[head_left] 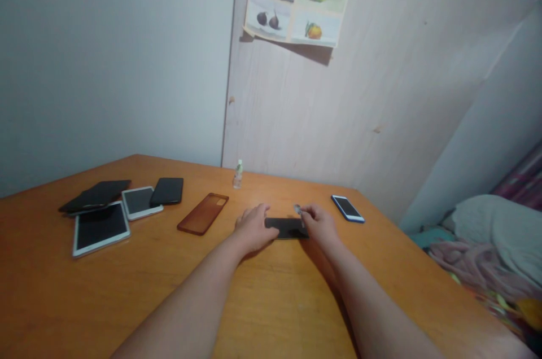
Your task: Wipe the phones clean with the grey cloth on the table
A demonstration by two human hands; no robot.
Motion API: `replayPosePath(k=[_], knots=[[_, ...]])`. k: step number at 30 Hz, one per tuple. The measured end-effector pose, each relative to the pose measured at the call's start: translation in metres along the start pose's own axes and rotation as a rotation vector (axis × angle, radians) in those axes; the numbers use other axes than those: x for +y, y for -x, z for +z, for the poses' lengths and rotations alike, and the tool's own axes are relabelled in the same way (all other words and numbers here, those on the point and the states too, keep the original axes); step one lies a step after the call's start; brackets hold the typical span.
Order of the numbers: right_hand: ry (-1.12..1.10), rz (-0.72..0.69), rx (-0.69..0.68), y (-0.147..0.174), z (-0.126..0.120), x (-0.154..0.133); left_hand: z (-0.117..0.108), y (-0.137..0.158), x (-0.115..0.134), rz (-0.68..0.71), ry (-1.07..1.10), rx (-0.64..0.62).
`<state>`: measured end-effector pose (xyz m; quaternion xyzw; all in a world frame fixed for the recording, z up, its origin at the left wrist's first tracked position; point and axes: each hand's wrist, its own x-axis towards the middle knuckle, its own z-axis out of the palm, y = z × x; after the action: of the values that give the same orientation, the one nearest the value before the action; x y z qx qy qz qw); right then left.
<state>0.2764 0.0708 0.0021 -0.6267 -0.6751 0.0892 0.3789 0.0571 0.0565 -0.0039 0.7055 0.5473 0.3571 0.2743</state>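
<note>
A black smartphone (288,227) lies sideways on the wooden table in front of me. Its left end is gripped by my left hand (254,229), thumb on the near side and fingers around the far edge. At the phone's right end, my right hand (319,226) pinches a small pale, shiny piece (298,209); its kind is too small to make out. This piece sticks up just beyond the phone's far edge. Left of my hands rests a reddish-brown translucent phone case (203,214).
A small clear bottle (237,174) stands near the wall. On the right lies a white-fronted phone (348,209). To the left are two white tablets (101,229), a black tablet (167,191) and a dark folder-like cover (96,196). Bedding (499,235) lies beyond the table's right edge.
</note>
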Motion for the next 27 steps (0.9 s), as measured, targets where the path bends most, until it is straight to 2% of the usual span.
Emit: replayPosePath(k=[2,5,9,17,27], knots=[[0.118,0.024,-0.031,-0.001,-0.001,0.006,-0.001,0.003,-0.001,0.046,-0.273,-0.054],[0.202,0.065,-0.053,-0.002,-0.004,0.012,-0.001,0.005,-0.001,0.063,-0.396,-0.100],[0.275,0.072,-0.068,-0.003,-0.006,0.012,0.001,0.005,-0.003,0.076,-0.427,-0.103],[0.252,-0.090,-0.180,0.007,0.008,-0.017,0.003,0.008,0.002,0.088,-0.442,-0.096],[0.312,0.023,-0.073,0.004,0.006,-0.007,0.002,0.008,0.003,0.101,-0.476,-0.097]])
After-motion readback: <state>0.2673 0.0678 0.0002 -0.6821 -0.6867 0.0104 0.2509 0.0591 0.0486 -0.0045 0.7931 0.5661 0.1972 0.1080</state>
